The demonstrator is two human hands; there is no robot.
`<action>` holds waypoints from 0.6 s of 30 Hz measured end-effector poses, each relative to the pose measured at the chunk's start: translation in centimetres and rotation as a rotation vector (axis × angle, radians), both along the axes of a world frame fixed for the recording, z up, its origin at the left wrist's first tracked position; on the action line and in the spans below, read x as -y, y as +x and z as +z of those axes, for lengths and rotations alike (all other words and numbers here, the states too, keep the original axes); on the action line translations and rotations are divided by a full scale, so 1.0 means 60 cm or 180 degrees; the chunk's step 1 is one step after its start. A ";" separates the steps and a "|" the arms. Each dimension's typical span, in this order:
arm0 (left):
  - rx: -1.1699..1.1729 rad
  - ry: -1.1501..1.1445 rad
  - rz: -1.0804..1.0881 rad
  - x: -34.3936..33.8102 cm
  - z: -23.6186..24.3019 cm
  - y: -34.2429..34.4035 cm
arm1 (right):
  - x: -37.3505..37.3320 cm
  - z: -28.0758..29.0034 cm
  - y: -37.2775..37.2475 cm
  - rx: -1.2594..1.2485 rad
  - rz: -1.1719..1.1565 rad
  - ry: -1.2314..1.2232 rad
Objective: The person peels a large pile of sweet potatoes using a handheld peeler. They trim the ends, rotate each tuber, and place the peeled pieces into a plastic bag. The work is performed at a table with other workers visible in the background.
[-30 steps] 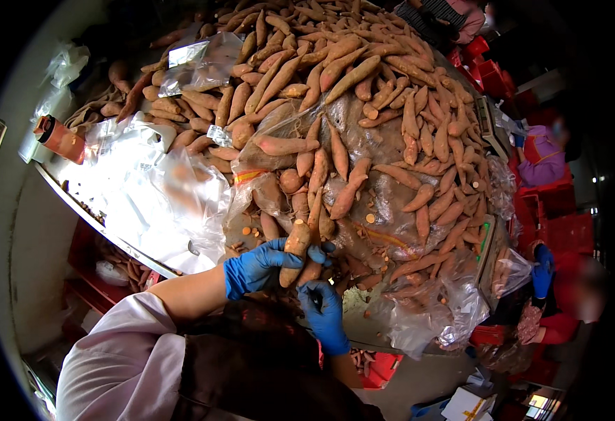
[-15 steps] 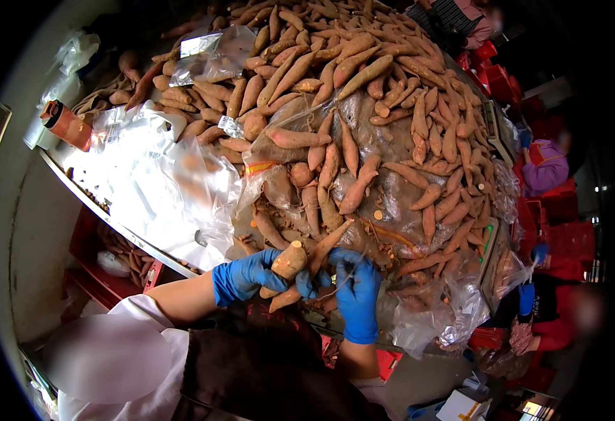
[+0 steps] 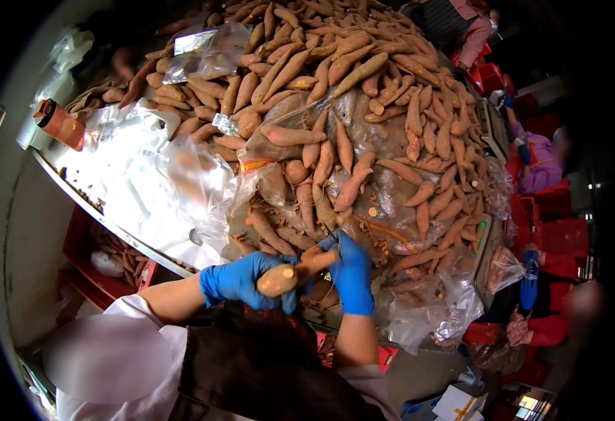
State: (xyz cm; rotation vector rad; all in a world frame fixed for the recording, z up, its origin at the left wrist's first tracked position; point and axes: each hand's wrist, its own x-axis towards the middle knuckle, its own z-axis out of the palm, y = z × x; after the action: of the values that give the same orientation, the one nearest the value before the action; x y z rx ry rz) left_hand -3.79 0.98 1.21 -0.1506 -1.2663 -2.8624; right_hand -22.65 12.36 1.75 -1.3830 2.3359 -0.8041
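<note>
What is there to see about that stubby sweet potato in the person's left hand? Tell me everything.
The stubby sweet potato is thick and tan-brown, with patchy, mottled skin. One end shows a round, pale yellow face that looks cut flat; it points up and to the right, so the piece lies slanted. The blue-gloved left hand grips it on the near side of the pile. A slimmer sweet potato lies right beside it; whether they touch is unclear. Its underside is hidden.
</note>
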 end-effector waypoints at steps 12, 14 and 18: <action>-0.0106 0.2592 0.1738 0.041 0.003 -0.059 | -0.008 -0.003 0.077 -0.0323 0.0171 -0.0833; -0.0031 0.2812 0.1690 0.034 0.000 -0.061 | 0.004 -0.006 0.083 -0.0611 0.0110 -0.0793; 0.0166 0.2739 0.1783 0.017 -0.008 -0.065 | 0.017 -0.009 0.091 -0.0990 -0.0121 -0.0943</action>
State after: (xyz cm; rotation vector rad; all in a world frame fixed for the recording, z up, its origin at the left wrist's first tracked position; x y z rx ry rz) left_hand -7.71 -0.03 0.70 0.2462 0.0300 -2.6081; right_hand -17.17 11.35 1.19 -1.6959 2.5592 -1.0470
